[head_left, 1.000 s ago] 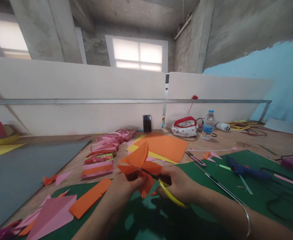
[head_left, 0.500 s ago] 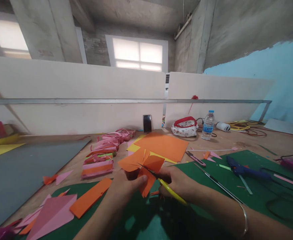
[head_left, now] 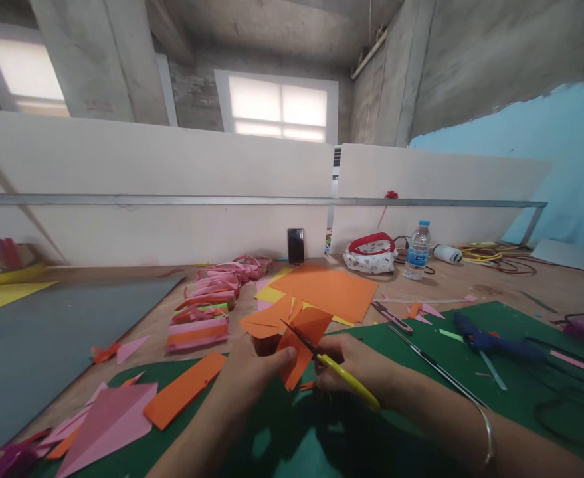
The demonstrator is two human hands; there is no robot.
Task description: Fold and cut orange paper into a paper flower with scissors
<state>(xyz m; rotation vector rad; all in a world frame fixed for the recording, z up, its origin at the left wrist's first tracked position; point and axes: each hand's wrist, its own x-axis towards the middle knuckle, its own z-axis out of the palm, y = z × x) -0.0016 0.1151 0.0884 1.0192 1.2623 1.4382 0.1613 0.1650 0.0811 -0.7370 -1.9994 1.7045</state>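
My left hand (head_left: 256, 368) pinches a folded orange paper piece (head_left: 292, 332) above the green cutting mat (head_left: 421, 411). My right hand (head_left: 359, 368) grips yellow-handled scissors (head_left: 341, 375); their dark blades lie across the orange paper, pointing up and left. A metal bangle sits on my right wrist. Both hands are closed around what they hold.
Orange and yellow sheets (head_left: 326, 292) lie behind my hands. Pink and orange paper strips (head_left: 199, 318) are stacked at left, pink and orange offcuts (head_left: 117, 415) nearer. A blue glue gun (head_left: 486, 338), metal ruler (head_left: 436, 365), craft knife (head_left: 391, 317), water bottle (head_left: 417, 251), pouch (head_left: 370, 252) and phone (head_left: 295, 245) stand to the right and behind.
The orange paper has dropped lower and flattened, its raised flap folding down. The scissors' blades have shifted further up into the paper.
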